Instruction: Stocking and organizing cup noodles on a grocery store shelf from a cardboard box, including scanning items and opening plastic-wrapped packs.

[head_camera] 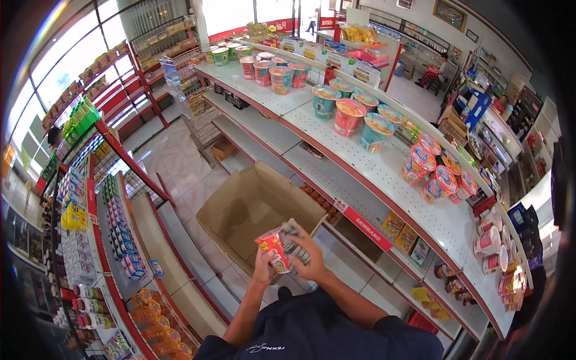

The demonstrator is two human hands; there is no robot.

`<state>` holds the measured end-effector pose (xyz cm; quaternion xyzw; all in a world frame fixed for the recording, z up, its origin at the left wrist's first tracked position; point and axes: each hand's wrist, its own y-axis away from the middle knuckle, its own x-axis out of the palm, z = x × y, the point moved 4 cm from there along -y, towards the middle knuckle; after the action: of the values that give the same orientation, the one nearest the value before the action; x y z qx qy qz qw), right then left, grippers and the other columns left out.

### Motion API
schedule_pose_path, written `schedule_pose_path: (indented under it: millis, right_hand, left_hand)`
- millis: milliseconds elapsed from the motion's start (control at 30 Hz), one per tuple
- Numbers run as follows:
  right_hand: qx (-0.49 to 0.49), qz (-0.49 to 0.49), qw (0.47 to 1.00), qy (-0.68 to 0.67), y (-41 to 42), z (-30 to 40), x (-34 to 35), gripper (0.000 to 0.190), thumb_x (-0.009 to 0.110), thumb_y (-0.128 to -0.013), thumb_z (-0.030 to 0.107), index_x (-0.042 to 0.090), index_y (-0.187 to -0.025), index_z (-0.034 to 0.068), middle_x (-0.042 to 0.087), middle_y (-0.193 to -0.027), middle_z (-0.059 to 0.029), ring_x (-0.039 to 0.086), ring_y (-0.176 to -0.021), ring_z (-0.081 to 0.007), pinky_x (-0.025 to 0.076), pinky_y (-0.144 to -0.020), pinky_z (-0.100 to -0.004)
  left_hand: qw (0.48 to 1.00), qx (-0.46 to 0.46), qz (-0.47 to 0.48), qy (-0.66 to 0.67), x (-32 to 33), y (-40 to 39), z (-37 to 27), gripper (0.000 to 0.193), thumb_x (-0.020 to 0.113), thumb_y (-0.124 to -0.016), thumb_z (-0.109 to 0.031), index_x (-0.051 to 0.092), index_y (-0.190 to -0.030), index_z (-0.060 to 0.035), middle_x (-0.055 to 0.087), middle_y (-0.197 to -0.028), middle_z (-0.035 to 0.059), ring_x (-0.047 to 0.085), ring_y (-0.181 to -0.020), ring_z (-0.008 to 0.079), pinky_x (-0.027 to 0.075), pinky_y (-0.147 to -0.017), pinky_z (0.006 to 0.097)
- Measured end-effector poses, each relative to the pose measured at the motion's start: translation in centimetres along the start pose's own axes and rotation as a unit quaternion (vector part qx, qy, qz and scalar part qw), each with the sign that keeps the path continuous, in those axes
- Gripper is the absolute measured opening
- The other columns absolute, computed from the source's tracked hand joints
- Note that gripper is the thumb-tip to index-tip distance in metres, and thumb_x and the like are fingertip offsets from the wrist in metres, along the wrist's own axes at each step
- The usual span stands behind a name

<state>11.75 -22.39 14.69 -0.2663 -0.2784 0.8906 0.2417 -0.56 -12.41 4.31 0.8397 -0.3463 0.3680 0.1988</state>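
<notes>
My left hand holds a red instant noodle cup by its side, low in front of my body. In my right hand is a grey striped cloth, pressed against the cup's other side. Both hands are over the near edge of a large open cardboard box, whose visible inside shows bare cardboard. Groups of noodle cups, among them a red-lidded cup and a teal cup, stand on the white perforated top shelf beyond the box.
Lower shelves with a red edge strip run along the right of the box. On the left is another rack with bottles and packets. A wire basket stand is beyond the box. Two people sit in the background at the right.
</notes>
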Motion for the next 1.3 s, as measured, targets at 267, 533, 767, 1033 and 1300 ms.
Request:
schedule_pose_path:
  millis: [267,533,767,1033,1300]
  right_hand:
    - [0.317,-0.142,0.907,-0.236,2.7,-7.4,-1.9,0.031,0.061,-0.098,0.010,0.060,-0.127,-0.001,0.068,-0.114,-0.0047,0.060,-0.103,-0.0124,0.048,-0.092,-0.0311]
    - [0.002,0.137,0.983,0.124,-1.9,2.0,-3.3,0.037,0.074,-0.087,0.020,0.066,-0.122,0.009,0.069,-0.124,-0.0098,0.063,-0.122,-0.0280,0.046,-0.106,-0.0440]
    - [0.050,0.098,0.993,0.042,-4.1,-0.2,-3.6,0.037,0.076,-0.085,0.021,0.069,-0.120,0.010,0.063,-0.133,-0.0155,0.055,-0.132,-0.0325,0.040,-0.113,-0.0496]
    - [-0.004,0.201,0.977,0.072,-3.1,3.5,1.2,0.039,0.075,-0.086,0.021,0.065,-0.122,0.007,0.058,-0.141,-0.0161,0.050,-0.136,-0.0316,0.037,-0.115,-0.0494]
    - [0.162,0.111,0.977,-0.079,-5.9,-1.1,-0.9,0.039,0.073,-0.087,0.017,0.065,-0.124,0.006,0.064,-0.130,-0.0173,0.061,-0.124,-0.0276,0.044,-0.107,-0.0407]
  left_hand:
    - [0.968,-0.024,0.041,-0.247,1.9,0.3,-0.6,0.084,0.090,-0.075,-0.021,0.042,-0.142,-0.0026,0.061,-0.127,0.0080,0.061,-0.114,0.0143,0.050,-0.099,0.0337]
    - [0.858,0.113,0.090,-0.493,8.5,-0.9,-5.3,0.093,0.090,-0.065,-0.013,0.041,-0.144,-0.0056,0.060,-0.129,0.0144,0.059,-0.119,0.0245,0.047,-0.104,0.0373]
    - [0.834,0.148,0.093,-0.524,8.5,-0.1,-6.1,0.094,0.091,-0.062,-0.018,0.043,-0.141,-0.0031,0.057,-0.129,0.0159,0.058,-0.120,0.0284,0.045,-0.104,0.0379]
    - [0.789,0.221,0.049,-0.571,3.4,1.0,-4.6,0.091,0.089,-0.065,-0.018,0.043,-0.142,-0.0003,0.053,-0.135,0.0190,0.055,-0.123,0.0358,0.044,-0.105,0.0407]
    - [0.856,0.222,0.011,-0.466,5.0,1.0,-7.0,0.094,0.090,-0.067,-0.014,0.040,-0.145,0.0006,0.051,-0.134,0.0149,0.053,-0.126,0.0250,0.044,-0.107,0.0370]
